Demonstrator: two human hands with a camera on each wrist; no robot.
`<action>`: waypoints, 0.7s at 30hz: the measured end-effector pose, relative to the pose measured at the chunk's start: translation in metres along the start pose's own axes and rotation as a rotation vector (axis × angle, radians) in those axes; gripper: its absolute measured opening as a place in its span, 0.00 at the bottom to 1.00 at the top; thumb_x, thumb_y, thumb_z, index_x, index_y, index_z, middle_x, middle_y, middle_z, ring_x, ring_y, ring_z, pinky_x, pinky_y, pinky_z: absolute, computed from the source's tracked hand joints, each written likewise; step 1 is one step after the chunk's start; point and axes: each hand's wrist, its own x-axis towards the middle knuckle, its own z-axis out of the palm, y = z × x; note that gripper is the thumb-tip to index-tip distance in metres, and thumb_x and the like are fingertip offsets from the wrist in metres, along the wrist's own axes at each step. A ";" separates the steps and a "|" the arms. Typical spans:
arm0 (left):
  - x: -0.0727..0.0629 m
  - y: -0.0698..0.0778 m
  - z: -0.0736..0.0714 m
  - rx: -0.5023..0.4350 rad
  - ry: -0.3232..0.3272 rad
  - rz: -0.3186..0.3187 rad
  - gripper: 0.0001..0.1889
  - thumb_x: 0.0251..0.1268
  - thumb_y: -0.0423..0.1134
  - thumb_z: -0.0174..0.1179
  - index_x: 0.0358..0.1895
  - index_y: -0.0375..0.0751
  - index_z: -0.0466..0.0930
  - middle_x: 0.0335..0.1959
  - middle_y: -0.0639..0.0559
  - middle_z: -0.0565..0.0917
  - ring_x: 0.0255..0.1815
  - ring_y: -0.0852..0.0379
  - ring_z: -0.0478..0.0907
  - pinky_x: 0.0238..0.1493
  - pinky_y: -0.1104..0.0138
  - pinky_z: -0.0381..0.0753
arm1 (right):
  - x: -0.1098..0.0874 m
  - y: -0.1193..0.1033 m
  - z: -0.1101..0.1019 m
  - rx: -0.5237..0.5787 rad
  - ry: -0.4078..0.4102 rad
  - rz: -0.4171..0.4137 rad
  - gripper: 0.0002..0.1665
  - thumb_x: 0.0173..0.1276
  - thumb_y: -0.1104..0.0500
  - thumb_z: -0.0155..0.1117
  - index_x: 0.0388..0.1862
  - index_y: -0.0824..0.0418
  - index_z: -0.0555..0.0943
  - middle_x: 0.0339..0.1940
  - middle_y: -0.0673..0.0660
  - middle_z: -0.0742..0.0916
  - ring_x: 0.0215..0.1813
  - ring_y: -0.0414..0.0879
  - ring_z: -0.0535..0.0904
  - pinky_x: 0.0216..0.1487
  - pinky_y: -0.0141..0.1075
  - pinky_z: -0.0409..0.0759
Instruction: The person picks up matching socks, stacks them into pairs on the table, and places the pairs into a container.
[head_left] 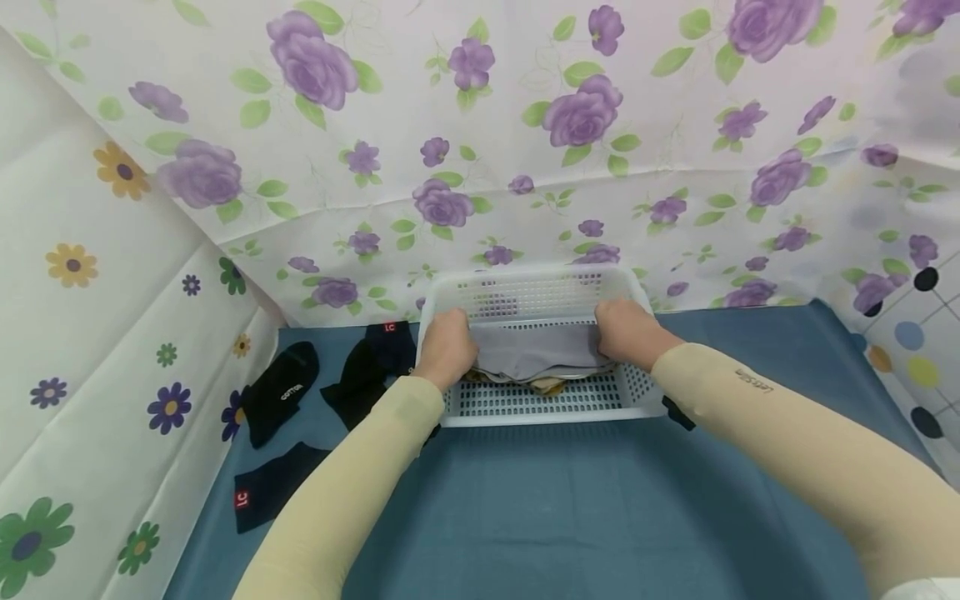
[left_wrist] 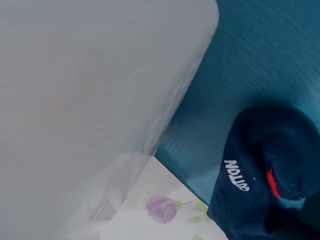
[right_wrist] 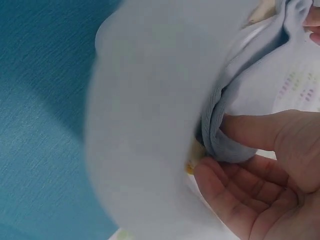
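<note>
A folded grey garment (head_left: 536, 348) lies across the inside of a white perforated plastic basket (head_left: 525, 420). My left hand (head_left: 448, 346) grips the garment's left end, just inside the basket's left wall. At the other end my right hand (head_left: 632, 333) pinches the grey fabric (right_wrist: 230, 145) between thumb and fingers, which shows in the right wrist view. Beneath the grey garment, edges of beige and yellow cloth (head_left: 551, 387) peek out. In the left wrist view the basket's pale wall (left_wrist: 100, 90) hides the left hand.
Dark socks lie left of the basket on the blue cloth (head_left: 570, 508): a black one (head_left: 281, 392) lettered COTTON, a navy one (head_left: 273, 487) with a red tag, and more (head_left: 363, 375) beside the basket. A flowered curtain (head_left: 480, 167) hangs right behind.
</note>
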 end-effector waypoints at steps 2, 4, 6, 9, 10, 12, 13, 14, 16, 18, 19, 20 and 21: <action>-0.002 0.001 -0.002 0.001 -0.001 -0.001 0.03 0.56 0.31 0.58 0.32 0.40 0.73 0.24 0.46 0.79 0.19 0.56 0.76 0.16 0.67 0.71 | -0.004 0.000 -0.003 0.021 0.011 -0.014 0.10 0.53 0.66 0.64 0.34 0.67 0.76 0.27 0.60 0.82 0.24 0.46 0.76 0.26 0.35 0.73; -0.004 0.003 -0.007 -0.009 0.000 0.004 0.04 0.57 0.33 0.59 0.29 0.40 0.73 0.20 0.48 0.77 0.17 0.56 0.73 0.15 0.67 0.69 | -0.009 0.000 -0.009 0.050 0.023 -0.023 0.09 0.55 0.64 0.64 0.32 0.66 0.75 0.24 0.58 0.80 0.22 0.45 0.74 0.23 0.34 0.70; -0.007 0.004 -0.014 -0.035 0.011 0.001 0.05 0.57 0.37 0.60 0.30 0.39 0.74 0.21 0.49 0.77 0.17 0.56 0.73 0.16 0.68 0.69 | -0.014 0.000 -0.016 0.082 0.039 -0.030 0.08 0.57 0.62 0.63 0.30 0.65 0.75 0.21 0.57 0.78 0.19 0.44 0.71 0.20 0.33 0.67; -0.014 0.007 -0.029 -0.093 0.034 -0.002 0.10 0.59 0.42 0.61 0.37 0.38 0.77 0.26 0.49 0.78 0.21 0.55 0.74 0.20 0.67 0.72 | -0.024 -0.001 -0.029 0.163 0.057 -0.028 0.13 0.59 0.58 0.62 0.36 0.68 0.77 0.23 0.59 0.80 0.16 0.43 0.69 0.18 0.32 0.67; -0.016 0.008 -0.035 -0.110 0.048 -0.001 0.12 0.59 0.44 0.61 0.39 0.40 0.78 0.28 0.50 0.79 0.23 0.56 0.76 0.23 0.67 0.73 | -0.028 -0.001 -0.033 0.190 0.059 -0.025 0.16 0.61 0.57 0.62 0.40 0.69 0.78 0.26 0.60 0.82 0.16 0.43 0.70 0.18 0.33 0.68; -0.022 0.009 -0.048 -0.135 0.067 0.001 0.14 0.60 0.48 0.61 0.42 0.41 0.78 0.32 0.51 0.80 0.26 0.56 0.77 0.26 0.66 0.75 | -0.036 0.000 -0.040 0.237 0.065 -0.020 0.21 0.62 0.55 0.62 0.48 0.70 0.77 0.36 0.63 0.84 0.19 0.42 0.74 0.23 0.35 0.73; -0.025 0.009 -0.054 -0.149 0.080 0.004 0.14 0.60 0.49 0.61 0.42 0.43 0.79 0.33 0.51 0.80 0.27 0.55 0.77 0.27 0.65 0.76 | -0.041 0.000 -0.043 0.260 0.074 -0.022 0.24 0.62 0.54 0.62 0.51 0.70 0.76 0.41 0.64 0.85 0.22 0.43 0.78 0.27 0.38 0.77; -0.029 0.010 -0.060 -0.160 0.095 0.009 0.15 0.60 0.50 0.61 0.42 0.44 0.79 0.34 0.52 0.80 0.29 0.56 0.77 0.29 0.65 0.76 | -0.046 0.001 -0.045 0.272 0.081 -0.024 0.25 0.63 0.52 0.62 0.53 0.69 0.76 0.45 0.65 0.84 0.26 0.44 0.80 0.31 0.40 0.79; -0.038 0.010 -0.072 -0.174 0.127 0.033 0.15 0.61 0.52 0.60 0.43 0.46 0.79 0.36 0.53 0.80 0.32 0.56 0.77 0.31 0.64 0.77 | -0.057 0.002 -0.049 0.293 0.102 -0.032 0.25 0.64 0.49 0.62 0.53 0.66 0.77 0.49 0.64 0.84 0.31 0.45 0.83 0.39 0.45 0.80; -0.049 0.010 -0.080 -0.193 0.164 0.069 0.15 0.61 0.53 0.60 0.43 0.48 0.79 0.37 0.54 0.81 0.34 0.57 0.78 0.33 0.63 0.78 | -0.068 0.003 -0.051 0.305 0.146 -0.042 0.25 0.65 0.45 0.61 0.51 0.63 0.79 0.49 0.62 0.85 0.34 0.45 0.83 0.43 0.47 0.80; -0.055 0.010 -0.084 -0.199 0.181 0.096 0.14 0.61 0.52 0.60 0.43 0.48 0.79 0.37 0.53 0.81 0.35 0.57 0.78 0.34 0.62 0.78 | -0.074 0.003 -0.051 0.314 0.167 -0.044 0.27 0.65 0.43 0.59 0.51 0.62 0.79 0.48 0.61 0.85 0.36 0.46 0.83 0.43 0.48 0.80; -0.062 0.011 -0.086 -0.201 0.199 0.125 0.14 0.61 0.52 0.60 0.43 0.48 0.80 0.38 0.52 0.82 0.36 0.56 0.78 0.35 0.62 0.78 | -0.080 0.003 -0.051 0.319 0.193 -0.045 0.28 0.65 0.40 0.58 0.50 0.60 0.80 0.47 0.59 0.85 0.37 0.46 0.83 0.42 0.48 0.80; -0.068 0.011 -0.087 -0.196 0.220 0.156 0.14 0.61 0.52 0.60 0.43 0.48 0.80 0.38 0.52 0.83 0.37 0.56 0.79 0.35 0.62 0.78 | -0.087 0.003 -0.050 0.323 0.221 -0.045 0.29 0.64 0.37 0.56 0.50 0.59 0.80 0.46 0.58 0.86 0.38 0.47 0.83 0.41 0.48 0.80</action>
